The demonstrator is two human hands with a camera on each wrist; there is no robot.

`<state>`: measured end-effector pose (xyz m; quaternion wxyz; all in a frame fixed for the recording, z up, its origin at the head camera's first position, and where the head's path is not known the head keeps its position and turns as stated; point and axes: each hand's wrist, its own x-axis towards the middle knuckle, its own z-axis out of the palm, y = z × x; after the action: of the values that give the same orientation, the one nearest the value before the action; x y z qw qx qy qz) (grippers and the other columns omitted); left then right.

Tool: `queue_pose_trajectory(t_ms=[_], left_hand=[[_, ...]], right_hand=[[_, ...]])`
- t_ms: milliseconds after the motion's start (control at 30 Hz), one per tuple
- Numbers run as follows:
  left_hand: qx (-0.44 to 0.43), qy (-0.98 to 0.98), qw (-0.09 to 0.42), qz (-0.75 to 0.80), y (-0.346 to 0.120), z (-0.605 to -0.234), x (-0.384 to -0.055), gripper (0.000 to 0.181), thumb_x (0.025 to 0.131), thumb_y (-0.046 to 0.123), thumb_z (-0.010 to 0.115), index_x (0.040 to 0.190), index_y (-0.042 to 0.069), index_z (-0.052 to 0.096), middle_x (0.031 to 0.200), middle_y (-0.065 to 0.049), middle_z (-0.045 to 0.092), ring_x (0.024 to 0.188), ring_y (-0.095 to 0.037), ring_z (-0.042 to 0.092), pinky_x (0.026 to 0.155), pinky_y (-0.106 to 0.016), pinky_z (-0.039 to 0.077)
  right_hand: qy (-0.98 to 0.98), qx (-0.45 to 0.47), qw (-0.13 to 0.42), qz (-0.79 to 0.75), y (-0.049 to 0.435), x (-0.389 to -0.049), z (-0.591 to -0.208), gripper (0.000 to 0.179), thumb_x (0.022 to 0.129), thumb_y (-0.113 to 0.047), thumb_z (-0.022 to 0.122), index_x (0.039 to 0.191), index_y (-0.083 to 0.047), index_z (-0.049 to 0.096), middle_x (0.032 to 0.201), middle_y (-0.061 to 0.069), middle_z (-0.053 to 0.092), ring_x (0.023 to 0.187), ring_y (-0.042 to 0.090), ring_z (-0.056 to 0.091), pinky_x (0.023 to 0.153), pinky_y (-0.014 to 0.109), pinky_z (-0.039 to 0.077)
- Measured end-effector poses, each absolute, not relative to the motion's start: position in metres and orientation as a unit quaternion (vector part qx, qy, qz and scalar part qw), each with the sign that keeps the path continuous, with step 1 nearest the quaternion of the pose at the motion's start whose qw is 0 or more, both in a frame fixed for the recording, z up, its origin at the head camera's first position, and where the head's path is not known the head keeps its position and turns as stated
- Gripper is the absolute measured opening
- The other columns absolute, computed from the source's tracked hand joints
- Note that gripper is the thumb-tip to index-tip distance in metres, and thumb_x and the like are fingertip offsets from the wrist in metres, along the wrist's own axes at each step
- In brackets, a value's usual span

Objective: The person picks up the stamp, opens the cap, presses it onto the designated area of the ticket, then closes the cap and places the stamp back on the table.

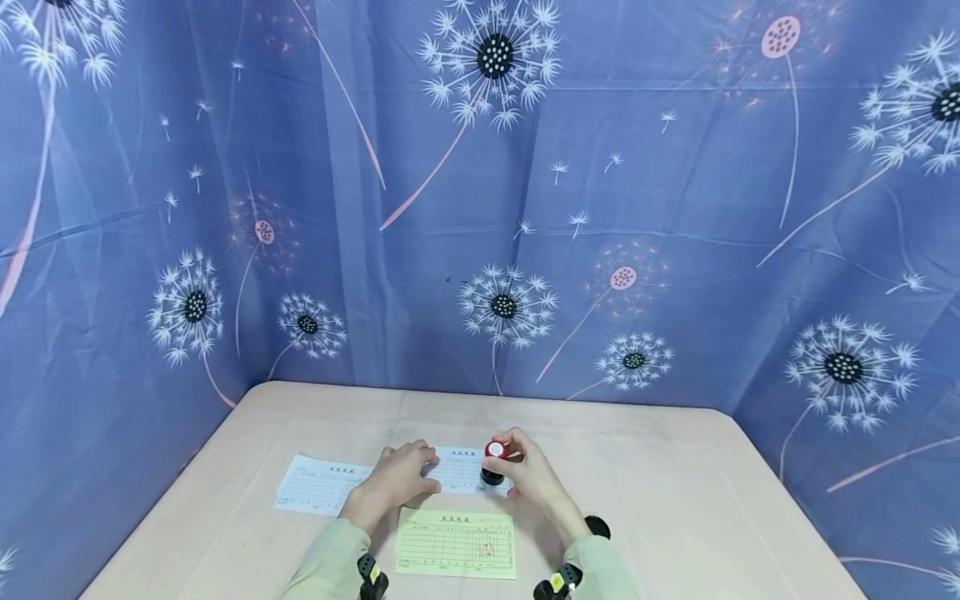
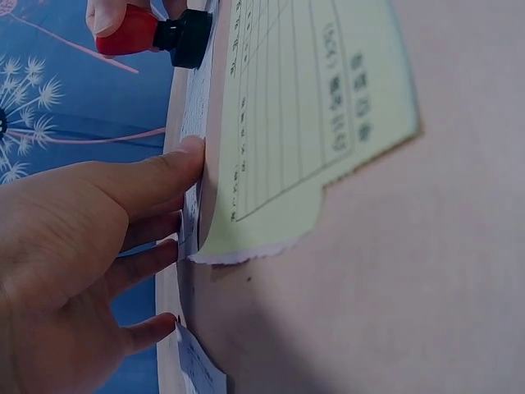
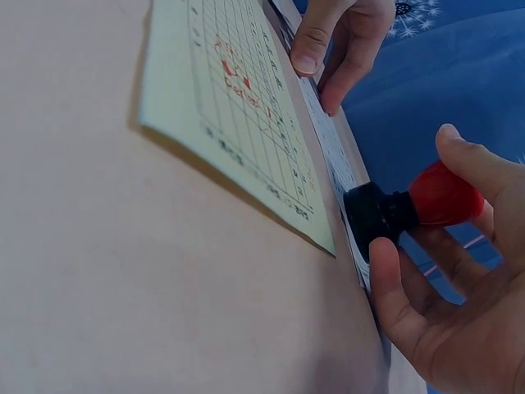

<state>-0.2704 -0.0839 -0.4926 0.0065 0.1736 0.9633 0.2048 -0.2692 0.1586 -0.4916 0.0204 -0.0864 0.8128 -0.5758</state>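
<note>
My right hand (image 1: 534,473) grips a stamp (image 3: 447,195) by its red knob, with the black base down on the right part of a white receipt slip (image 1: 459,473). At that slip's left end, my left hand (image 1: 397,477) rests its fingertips on the paper, fingers relaxed and spread. In the left wrist view the thumb (image 2: 168,174) lies by the slip's near edge. Closer to me is a yellow receipt sheet (image 1: 442,546) with a torn edge. A red stamp mark (image 3: 239,78) shows on it in the right wrist view.
Another white slip (image 1: 318,485) lies to the left, partly behind my left hand. A round black cap (image 1: 597,526) sits beside my right forearm. The pale table (image 1: 675,483) ends at a blue dandelion-print curtain (image 1: 420,317) behind and at both sides.
</note>
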Motion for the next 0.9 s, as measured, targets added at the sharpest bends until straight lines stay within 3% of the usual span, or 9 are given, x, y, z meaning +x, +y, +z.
queue_pose_trajectory(t_ms=[900], left_hand=[[0.172, 0.963, 0.002, 0.205, -0.0835, -0.4916, -0.2687, 0.044, 0.082, 0.033, 0.079, 0.118, 0.009, 0.07, 0.123, -0.008, 0.065, 0.121, -0.03, 0.059, 0.104, -0.052, 0.038]], right_hand=[[0.808, -0.1, 0.025, -0.581, 0.1595, -0.265, -0.4871, 0.038, 0.088, -0.023, 0.076, 0.12, -0.009, 0.06, 0.104, 0.01, 0.062, 0.086, 0.013, 0.058, 0.045, 0.032, 0.052]])
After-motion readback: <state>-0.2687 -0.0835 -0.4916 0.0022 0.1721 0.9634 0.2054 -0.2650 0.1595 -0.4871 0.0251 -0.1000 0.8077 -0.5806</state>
